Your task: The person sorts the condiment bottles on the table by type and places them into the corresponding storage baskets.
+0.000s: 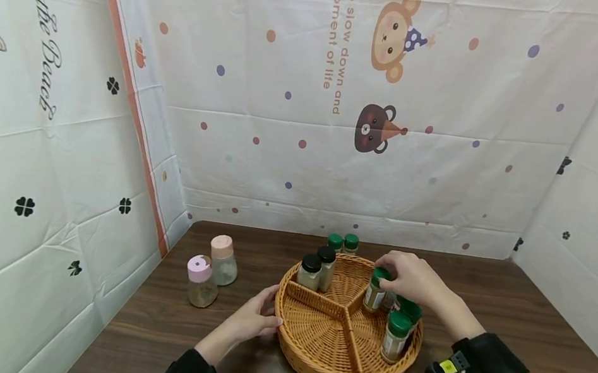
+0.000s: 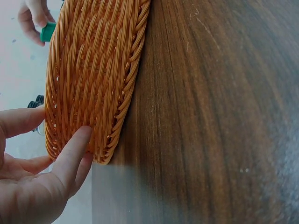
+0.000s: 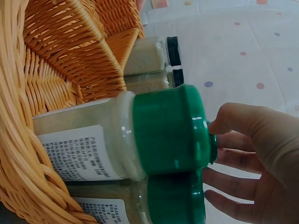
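Note:
A round wicker basket (image 1: 308, 366) with dividers stands on the table. My left hand (image 1: 252, 317) holds its left rim; in the left wrist view, fingers (image 2: 72, 154) lie along the outer wall. My right hand (image 1: 414, 282) pinches the green lid of a spice jar (image 1: 373, 297) at the right compartment. Nearer in that compartment are other green-lidded jars (image 1: 396, 337), which mostly hide the pinched jar in the right wrist view, where their labels (image 3: 77, 154) show. Two black-lidded jars (image 1: 309, 272) stand in the back left compartment. The front left compartment shows bare wicker.
Left of the basket, a lilac-lidded jar (image 1: 201, 287) and a peach-lidded jar (image 1: 223, 262) stand on the dark wooden table (image 1: 153, 325). Two green-lidded jars (image 1: 334, 241) show behind the basket's back rim. Printed white sheets (image 1: 256, 161) hang around the table.

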A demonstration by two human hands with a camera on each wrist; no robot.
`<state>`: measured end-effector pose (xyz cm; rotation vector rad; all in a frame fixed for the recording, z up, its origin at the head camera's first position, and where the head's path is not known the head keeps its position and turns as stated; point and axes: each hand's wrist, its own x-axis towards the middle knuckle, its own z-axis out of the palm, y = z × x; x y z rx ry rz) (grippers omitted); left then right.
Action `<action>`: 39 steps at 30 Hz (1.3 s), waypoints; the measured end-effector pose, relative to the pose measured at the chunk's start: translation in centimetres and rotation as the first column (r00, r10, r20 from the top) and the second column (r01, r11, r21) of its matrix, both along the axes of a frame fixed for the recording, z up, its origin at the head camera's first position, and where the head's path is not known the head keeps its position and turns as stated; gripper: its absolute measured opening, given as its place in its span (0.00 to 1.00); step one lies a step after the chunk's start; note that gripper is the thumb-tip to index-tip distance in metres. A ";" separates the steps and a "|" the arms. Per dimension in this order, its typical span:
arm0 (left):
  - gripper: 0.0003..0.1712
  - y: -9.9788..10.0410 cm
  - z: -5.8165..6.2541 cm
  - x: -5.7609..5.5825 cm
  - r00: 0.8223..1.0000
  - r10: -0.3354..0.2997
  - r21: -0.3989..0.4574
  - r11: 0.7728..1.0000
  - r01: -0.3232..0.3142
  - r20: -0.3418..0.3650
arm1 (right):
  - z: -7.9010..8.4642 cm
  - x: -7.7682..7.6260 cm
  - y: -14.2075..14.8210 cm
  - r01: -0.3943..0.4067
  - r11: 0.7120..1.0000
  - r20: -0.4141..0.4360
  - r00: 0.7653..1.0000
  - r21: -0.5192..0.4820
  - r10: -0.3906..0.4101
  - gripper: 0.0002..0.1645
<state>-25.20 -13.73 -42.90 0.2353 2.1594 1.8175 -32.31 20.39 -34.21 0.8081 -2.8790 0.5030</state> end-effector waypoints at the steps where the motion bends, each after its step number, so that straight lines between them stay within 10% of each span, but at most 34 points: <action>1: 0.44 0.0 0.0 0.0 1.000 0.000 -0.002 1.000 0.000 -0.001 | 0.0 0.0 0.0 -0.004 1.000 -0.009 1.000 0.005 0.004 0.19; 39: 0.44 0.0 -0.1 0.1 1.000 -0.016 0.012 1.000 0.017 -0.022 | -0.9 -0.3 -0.1 -0.020 0.996 -0.004 1.000 0.083 0.020 0.18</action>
